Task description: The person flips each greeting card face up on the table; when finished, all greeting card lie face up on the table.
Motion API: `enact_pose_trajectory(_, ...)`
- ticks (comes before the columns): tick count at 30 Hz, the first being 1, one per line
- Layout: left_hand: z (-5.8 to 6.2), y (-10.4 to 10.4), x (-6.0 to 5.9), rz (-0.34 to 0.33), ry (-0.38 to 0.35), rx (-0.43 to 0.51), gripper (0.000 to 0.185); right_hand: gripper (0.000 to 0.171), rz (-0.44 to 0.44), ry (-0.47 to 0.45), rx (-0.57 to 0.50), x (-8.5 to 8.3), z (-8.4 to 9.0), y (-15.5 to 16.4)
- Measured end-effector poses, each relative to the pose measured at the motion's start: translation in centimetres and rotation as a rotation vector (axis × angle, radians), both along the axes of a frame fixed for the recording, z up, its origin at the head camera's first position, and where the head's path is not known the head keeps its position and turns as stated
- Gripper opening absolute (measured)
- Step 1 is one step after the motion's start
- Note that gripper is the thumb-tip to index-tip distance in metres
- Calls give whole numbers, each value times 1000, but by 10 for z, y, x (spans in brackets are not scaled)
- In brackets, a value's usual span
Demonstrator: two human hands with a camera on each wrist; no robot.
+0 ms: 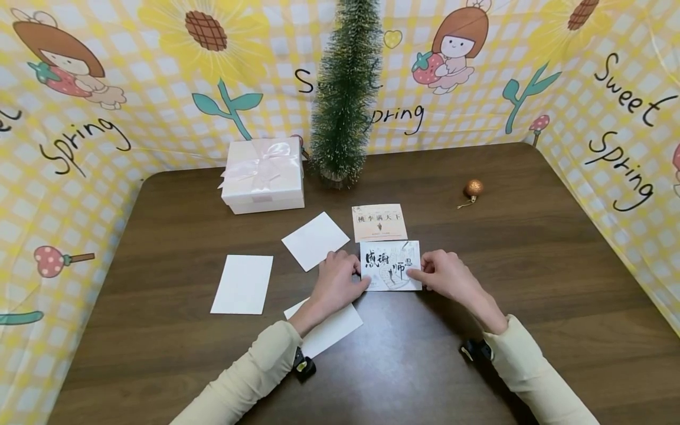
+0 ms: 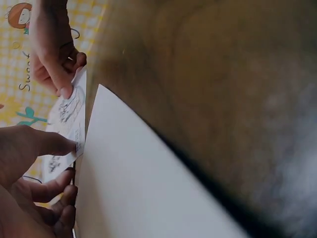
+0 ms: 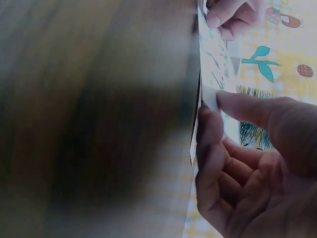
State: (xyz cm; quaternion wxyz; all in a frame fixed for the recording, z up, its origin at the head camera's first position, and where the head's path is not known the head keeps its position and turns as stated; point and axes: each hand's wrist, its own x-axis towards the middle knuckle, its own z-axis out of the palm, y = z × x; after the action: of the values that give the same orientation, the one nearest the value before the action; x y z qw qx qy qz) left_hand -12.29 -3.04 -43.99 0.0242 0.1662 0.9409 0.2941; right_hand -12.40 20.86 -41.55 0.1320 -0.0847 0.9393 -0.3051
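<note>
A white card with black brush lettering and a faint grey drawing (image 1: pixel 390 260) lies level between the two hands. My left hand (image 1: pixel 339 276) pinches its left edge, thumb on top and fingers beneath. At the opposite edge, my right hand (image 1: pixel 448 274) pinches it the same way, with the thumb over the lower right part. Both thumbs also show on the card (image 2: pixel 69 116) in the left wrist view. Just beyond it is a cream card (image 1: pixel 379 223) with a row of dark characters. Under the left forearm, a blank white card (image 1: pixel 332 330) is partly hidden.
Two more blank white cards (image 1: pixel 242 284) (image 1: pixel 316 241) lie to the left on the brown table (image 1: pixel 425 360). A white gift box with a ribbon bow (image 1: pixel 262 177) and a small green tree (image 1: pixel 345 94) stand at the back. An orange-gold bauble (image 1: pixel 473 189) sits at the back right.
</note>
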Motion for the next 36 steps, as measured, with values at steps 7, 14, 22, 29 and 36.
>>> enact_pose_trajectory(7, 4, -4, 5, 1, -28, -64, 22, 33, 57, -50, 89, -3, 2, -3)
enact_pose_trajectory(14, 7, -7, 5, -27, -10, -127, 28, 35, 94, -50, 190, -7, 3, -8)
enact_pose_trajectory(22, 11, -12, 5, -70, 3, -134, 28, 35, 123, -18, 205, -6, 9, -11)
enact_pose_trajectory(29, 19, -39, -6, -35, 60, -104, 28, 23, 215, 226, 126, -21, 28, -24)
enact_pose_trajectory(36, 23, -80, -20, 55, 72, -211, 39, 47, 579, 452, 228, -55, 29, -61)
